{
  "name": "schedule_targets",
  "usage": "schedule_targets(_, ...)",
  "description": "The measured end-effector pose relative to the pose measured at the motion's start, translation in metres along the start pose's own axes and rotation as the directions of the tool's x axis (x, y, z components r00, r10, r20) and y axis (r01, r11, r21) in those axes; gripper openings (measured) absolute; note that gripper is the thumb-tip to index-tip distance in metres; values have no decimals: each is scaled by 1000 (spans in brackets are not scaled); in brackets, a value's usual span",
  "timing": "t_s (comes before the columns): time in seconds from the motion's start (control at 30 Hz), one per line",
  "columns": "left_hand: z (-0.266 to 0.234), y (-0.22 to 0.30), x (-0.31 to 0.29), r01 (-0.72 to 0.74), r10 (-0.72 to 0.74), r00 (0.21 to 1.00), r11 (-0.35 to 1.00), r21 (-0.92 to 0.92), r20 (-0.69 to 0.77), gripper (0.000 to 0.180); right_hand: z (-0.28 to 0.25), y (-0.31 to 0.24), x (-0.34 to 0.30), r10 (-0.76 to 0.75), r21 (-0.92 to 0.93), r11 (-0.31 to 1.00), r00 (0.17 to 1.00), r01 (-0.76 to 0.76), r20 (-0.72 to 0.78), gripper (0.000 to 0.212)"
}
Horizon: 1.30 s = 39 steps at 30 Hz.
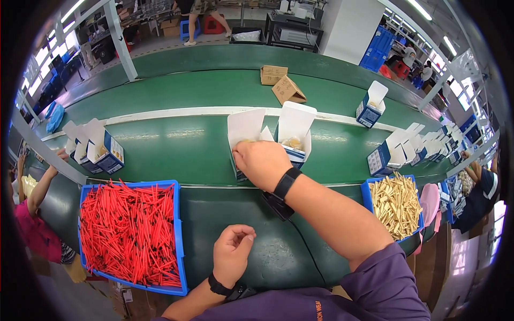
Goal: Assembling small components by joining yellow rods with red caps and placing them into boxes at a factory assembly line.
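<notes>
Over the mouth of an open blue-and-white box (pixel 245 124) my right hand (pixel 262 163) is bent down, its fingers curled together and partly out of sight. What they hold, if anything, is hidden. Just right of it stands a second open box (pixel 295 128), its white flap up and pale yellowish contents showing inside. My left hand (pixel 233 251) hovers low over the near work surface, loosely closed, thumb against the curled fingers; anything within is hidden. Left of that hand lie many thin red sticks with dark ends (pixel 131 235) in a blue tray (pixel 179 235).
A blue bin (pixel 367 192) of small pale-gold pieces (pixel 396 206) sits at right. More open boxes stand on the green conveyor (pixel 176 150) at left (pixel 110 152) and right (pixel 385 155). Folded brown cardboard (pixel 288 90) lies farther back. Co-workers are at both sides. A black cable (pixel 308 241) crosses the near surface.
</notes>
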State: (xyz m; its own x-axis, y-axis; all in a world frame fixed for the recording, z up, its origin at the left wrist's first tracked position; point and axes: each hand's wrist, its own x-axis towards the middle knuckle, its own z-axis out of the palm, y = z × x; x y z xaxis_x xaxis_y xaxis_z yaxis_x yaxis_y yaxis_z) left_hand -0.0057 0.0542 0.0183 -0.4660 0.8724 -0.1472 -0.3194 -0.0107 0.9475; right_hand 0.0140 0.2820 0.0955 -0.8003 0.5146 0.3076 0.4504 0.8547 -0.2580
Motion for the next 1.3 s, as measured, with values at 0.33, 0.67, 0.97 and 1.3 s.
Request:
schedule_targets(0.33, 4, 5, 3, 48, -48, 999, 999, 13, -4, 15, 5, -6, -12, -59, -53, 997, 998, 58, -20, 17)
schedule_targets(0.67, 0, -2, 1, 11, -11, 1000, 1000, -10, -10, 15, 0, -13, 32, -80, -108, 986, 933, 125, 350, 15)
schedule_targets(0.97, -14, 26, -33, -29, 30, 999, 999, -28, 35, 15, -1, -10, 55, -51, 14, 999, 938, 49, 343, 20)
schedule_targets(1.3, -36, -6, -30, 17, -15, 999, 999, 41, -37, 14, 0, -17, 49, -61, 60, 997, 966, 48, 252, 16)
